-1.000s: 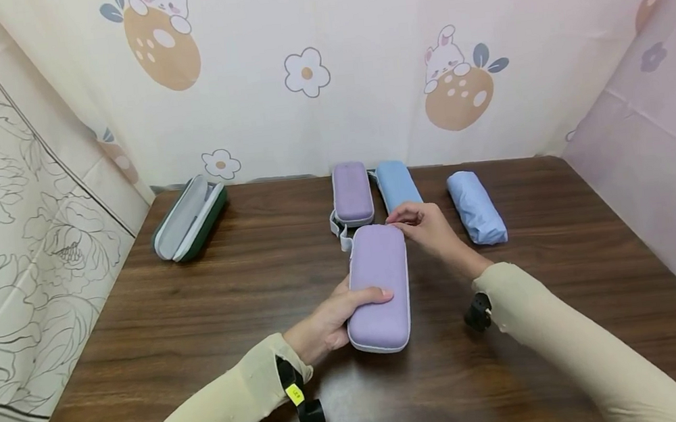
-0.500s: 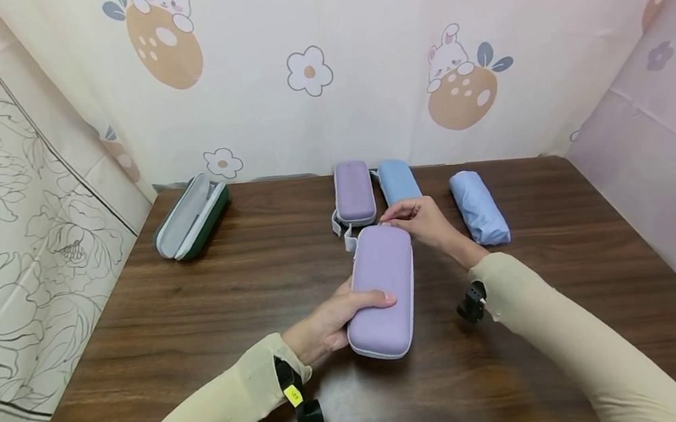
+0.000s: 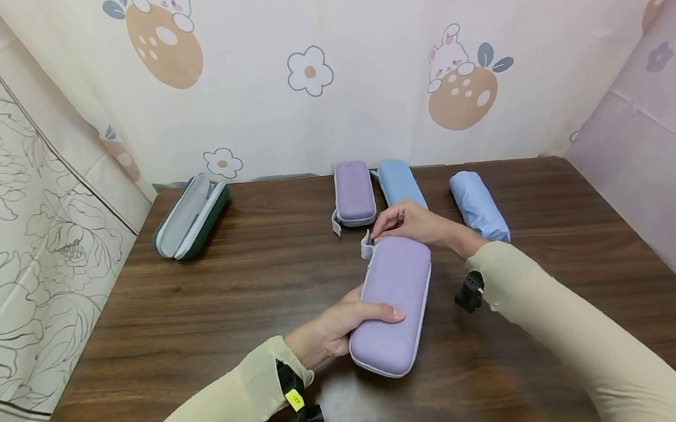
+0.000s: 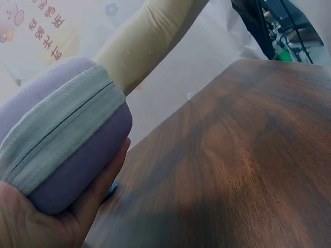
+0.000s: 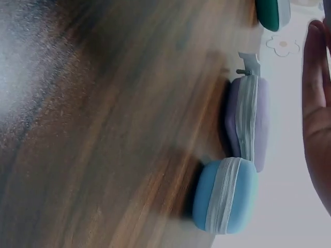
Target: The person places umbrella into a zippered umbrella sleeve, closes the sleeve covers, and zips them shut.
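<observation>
My left hand [image 3: 339, 323] holds a purple hard zip case [image 3: 399, 273] above the table, thumb across its top face and fingers beneath. The case leans, its far end to the right. At that far end my right hand [image 3: 412, 223] pinches the zipper pull, which the fingers hide, close to the grey strap loop [image 3: 367, 245]. In the left wrist view the case's pale zipper band [image 4: 62, 126] looks closed along the near end. Only part of the right hand [image 5: 318, 113] appears at the edge of the right wrist view.
Behind lie a smaller purple case [image 3: 354, 192] and a blue case [image 3: 399, 181], both closed. A blue folded fabric bundle [image 3: 478, 205] lies to the right. At the back left a dark green case [image 3: 192, 218] stands open with a grey lining. Curtains hang behind the brown table [image 3: 231, 303].
My right hand has moved leftward along the held case's far end, toward the strap loop. The case's far end has swung to the right and slightly nearer; my left hand keeps its hold.
</observation>
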